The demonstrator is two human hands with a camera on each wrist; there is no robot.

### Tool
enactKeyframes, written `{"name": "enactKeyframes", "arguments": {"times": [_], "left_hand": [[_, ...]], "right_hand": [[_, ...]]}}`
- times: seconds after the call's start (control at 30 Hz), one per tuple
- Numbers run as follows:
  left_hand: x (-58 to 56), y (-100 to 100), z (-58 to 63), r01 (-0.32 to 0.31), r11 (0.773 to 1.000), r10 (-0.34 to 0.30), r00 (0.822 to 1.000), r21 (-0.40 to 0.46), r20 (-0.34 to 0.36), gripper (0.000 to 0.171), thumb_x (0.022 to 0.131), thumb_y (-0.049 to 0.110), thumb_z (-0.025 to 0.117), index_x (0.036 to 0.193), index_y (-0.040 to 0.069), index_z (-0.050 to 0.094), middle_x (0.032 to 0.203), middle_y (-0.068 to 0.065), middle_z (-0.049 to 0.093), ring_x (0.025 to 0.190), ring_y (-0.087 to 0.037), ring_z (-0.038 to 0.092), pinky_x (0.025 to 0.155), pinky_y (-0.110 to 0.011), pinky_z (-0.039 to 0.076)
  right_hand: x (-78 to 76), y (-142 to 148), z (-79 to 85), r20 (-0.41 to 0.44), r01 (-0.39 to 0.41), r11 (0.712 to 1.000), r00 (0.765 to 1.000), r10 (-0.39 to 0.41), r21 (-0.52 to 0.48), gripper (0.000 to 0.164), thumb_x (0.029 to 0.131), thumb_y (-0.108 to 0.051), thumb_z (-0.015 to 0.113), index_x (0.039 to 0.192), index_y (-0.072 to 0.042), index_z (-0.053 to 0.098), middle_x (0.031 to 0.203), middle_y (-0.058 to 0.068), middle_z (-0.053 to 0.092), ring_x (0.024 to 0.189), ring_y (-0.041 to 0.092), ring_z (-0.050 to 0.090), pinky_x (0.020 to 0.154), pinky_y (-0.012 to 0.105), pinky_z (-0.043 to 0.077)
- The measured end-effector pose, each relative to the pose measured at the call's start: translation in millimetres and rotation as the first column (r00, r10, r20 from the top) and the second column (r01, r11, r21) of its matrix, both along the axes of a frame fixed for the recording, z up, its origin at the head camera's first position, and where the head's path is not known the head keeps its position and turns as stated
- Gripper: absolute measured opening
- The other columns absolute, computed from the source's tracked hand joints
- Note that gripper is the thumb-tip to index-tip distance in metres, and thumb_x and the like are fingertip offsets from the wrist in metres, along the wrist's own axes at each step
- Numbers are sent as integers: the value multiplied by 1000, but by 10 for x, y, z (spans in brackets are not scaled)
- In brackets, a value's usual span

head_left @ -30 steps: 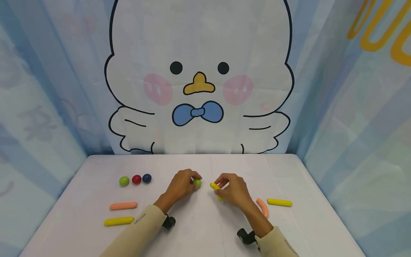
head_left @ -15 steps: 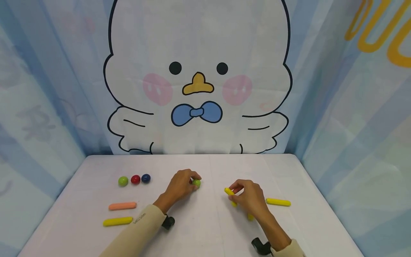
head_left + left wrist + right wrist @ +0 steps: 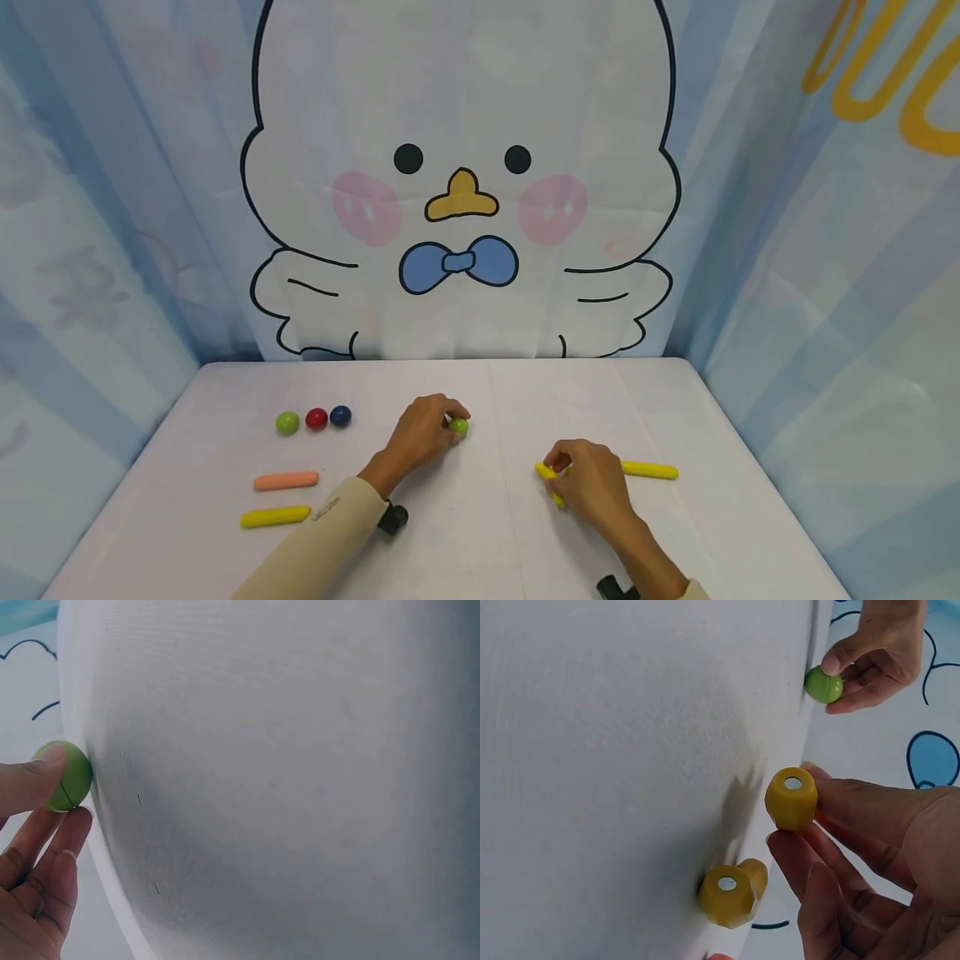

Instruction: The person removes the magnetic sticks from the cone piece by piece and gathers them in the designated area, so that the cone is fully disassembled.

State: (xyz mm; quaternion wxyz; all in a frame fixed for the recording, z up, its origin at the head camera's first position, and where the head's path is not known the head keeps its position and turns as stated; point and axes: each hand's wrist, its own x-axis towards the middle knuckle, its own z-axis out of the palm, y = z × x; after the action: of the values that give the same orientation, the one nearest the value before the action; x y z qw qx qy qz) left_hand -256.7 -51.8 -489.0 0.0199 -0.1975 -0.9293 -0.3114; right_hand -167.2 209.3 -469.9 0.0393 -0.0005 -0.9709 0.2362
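Observation:
My left hand point(image 3: 422, 432) pinches a green ball point(image 3: 459, 427) between thumb and fingers, close to the tabletop; a thin seam line shows on the ball point(image 3: 73, 776) in the left wrist view. Farther right, my right hand point(image 3: 592, 482) holds a yellow toy rod point(image 3: 551, 486) by thumb and fingertips. Its end point(image 3: 791, 799), with a silvery dot, faces the right wrist camera. Below it, another yellow rod point(image 3: 727, 896) lies on the table. A straight yellow rod point(image 3: 650, 470) shows partly behind the right hand. Only a sliver of an orange piece point(image 3: 720, 956) is visible.
On the white table point(image 3: 420, 550), a green ball point(image 3: 287, 423), a red ball point(image 3: 317, 419) and a dark blue ball point(image 3: 341, 417) stand in a row at left. Nearer lie an orange rod point(image 3: 287, 481) and a yellow rod point(image 3: 275, 517). A printed curtain point(image 3: 465, 317) hangs behind.
My right hand has moved right and nearer the front with the yellow rod, now covering the curved orange rod in the head view. My left hand stays on the green ball.

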Motion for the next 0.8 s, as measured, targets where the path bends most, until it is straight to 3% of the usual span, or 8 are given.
{"name": "enactKeyframes", "arguments": {"times": [0.33,0.47,0.8], "left_hand": [[4,0,-24,-2,1000,2,1000,4,-2,30,85,4,88,112,15,82,102,1,75,91,-17,67,81,-32,55],[24,-4,-17,0,1000,0,1000,9,-10,32,84,2,88,113,13,82,102,0,74,91,-18,68,80,-33,55],[85,-29,4,-1,1000,1,1000,1,4,29,86,4,87,112,14,82,101,1,73,90,-14,66,81,-33,56]], "right_hand": [[14,2,-31,80,20,998,996,-25,65,22,76,-16,96,92,-21,81,85,-9,74,84,14,63,88,46,51],[28,18,-21,72,23,999,997,-26,41,22,78,-12,94,94,-21,82,88,-9,76,89,16,66,93,50,50],[40,29,-20,56,-13,1000,998,13,9,21,78,-4,90,88,-20,82,85,-9,76,81,11,65,82,42,55]]}}
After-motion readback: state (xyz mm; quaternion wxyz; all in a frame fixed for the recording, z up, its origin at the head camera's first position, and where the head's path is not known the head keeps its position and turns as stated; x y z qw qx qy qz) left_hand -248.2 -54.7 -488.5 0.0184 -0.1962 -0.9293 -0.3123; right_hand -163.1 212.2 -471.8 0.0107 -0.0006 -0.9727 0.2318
